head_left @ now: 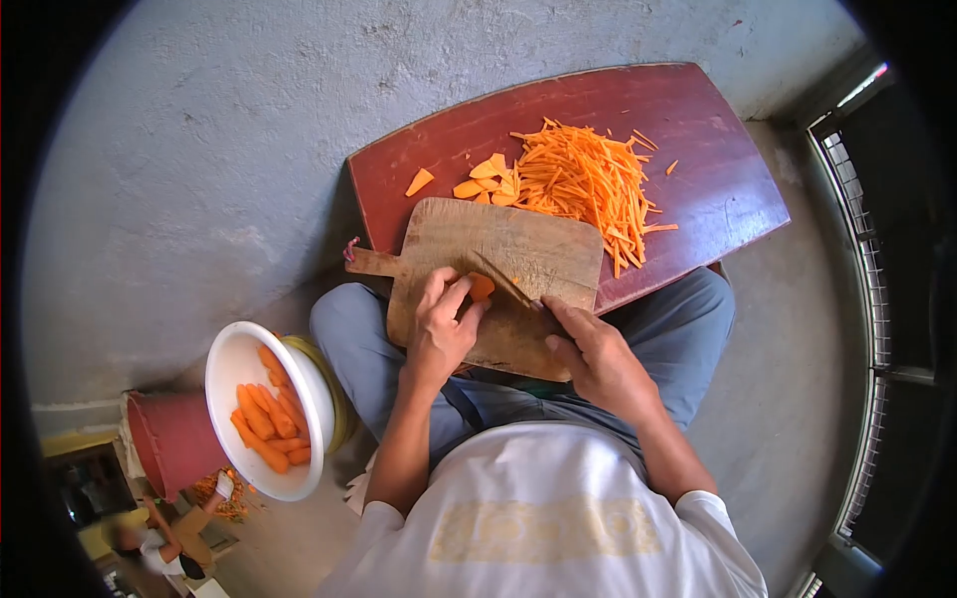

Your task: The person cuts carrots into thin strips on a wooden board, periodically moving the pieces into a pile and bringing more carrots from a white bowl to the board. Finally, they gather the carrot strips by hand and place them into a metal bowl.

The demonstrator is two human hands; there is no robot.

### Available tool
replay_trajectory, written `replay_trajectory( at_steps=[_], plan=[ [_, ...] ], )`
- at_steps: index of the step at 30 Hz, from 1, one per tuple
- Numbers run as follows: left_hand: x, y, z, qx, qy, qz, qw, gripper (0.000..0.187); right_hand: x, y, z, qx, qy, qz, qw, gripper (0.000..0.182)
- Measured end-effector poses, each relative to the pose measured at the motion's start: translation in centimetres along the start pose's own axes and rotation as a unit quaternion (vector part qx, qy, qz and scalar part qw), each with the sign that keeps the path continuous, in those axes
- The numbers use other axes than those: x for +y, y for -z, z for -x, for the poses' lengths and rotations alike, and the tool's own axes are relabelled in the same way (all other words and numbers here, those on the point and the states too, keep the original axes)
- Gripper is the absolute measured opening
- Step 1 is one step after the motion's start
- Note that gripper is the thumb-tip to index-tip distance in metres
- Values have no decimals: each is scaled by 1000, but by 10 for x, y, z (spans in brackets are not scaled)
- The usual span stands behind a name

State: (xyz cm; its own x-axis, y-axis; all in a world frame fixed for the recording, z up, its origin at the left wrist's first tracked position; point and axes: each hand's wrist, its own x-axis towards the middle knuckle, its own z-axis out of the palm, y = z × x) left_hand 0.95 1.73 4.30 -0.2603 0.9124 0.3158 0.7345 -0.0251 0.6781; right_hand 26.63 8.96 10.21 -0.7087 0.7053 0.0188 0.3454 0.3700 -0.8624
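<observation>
My left hand (442, 324) pinches a piece of carrot (480, 287) on the wooden cutting board (553, 249). In my right hand (603, 359) is a knife (503, 278), its narrow blade lying close to the right of the carrot piece. The board, with a handle at its left, rests partly on the red table and reaches over my lap. Beyond its far edge lies a heap of thin carrot strips (583, 179). Several flat carrot slices (488, 182) sit just left of that heap, and a single slice (420, 181) lies farther left.
A red table (688, 120) stands against the grey wall (249, 130). To my left, a white basin (321, 399) holds whole peeled carrots (267, 414); beside it is a red bucket (174, 439). Farther off, another person (164, 548) works near orange scraps on the floor. Barred metal frames (862, 259) line the right.
</observation>
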Motion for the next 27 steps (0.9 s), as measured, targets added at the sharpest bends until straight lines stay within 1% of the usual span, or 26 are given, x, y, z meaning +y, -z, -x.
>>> replay_trajectory(
  at_steps=[1,4,7,10,13,16,20,23,27],
  plan=[
    [-2,-1,-2,3,-13,-5,1000,31,-5,-1,-1,-14,-11,6,1000,53],
    [-14,-6,-4,-8,-92,-58,994,27,-18,-1,-4,-39,-34,32,998,54],
    [-20,-12,1,-17,-96,-56,994,31,-28,1,-5,-56,-49,59,995,55],
    [-19,-14,3,-12,-119,-58,991,40,-35,3,0,-92,-68,95,989,55],
    [-23,-15,6,-25,-115,-56,992,49,-43,8,-1,-125,-89,118,981,57],
    [-22,-14,7,-44,-110,-67,991,51,-46,12,-3,-141,-88,120,979,59],
    [-22,-14,4,-47,-110,-51,991,50,-43,8,-13,-167,-70,141,973,57],
    [-24,-14,7,-48,-115,-51,991,48,-21,-12,-28,-114,-9,125,986,54],
    [-27,-17,4,-16,-140,-31,990,44,-39,0,-29,-152,-38,137,978,54]
  ],
)
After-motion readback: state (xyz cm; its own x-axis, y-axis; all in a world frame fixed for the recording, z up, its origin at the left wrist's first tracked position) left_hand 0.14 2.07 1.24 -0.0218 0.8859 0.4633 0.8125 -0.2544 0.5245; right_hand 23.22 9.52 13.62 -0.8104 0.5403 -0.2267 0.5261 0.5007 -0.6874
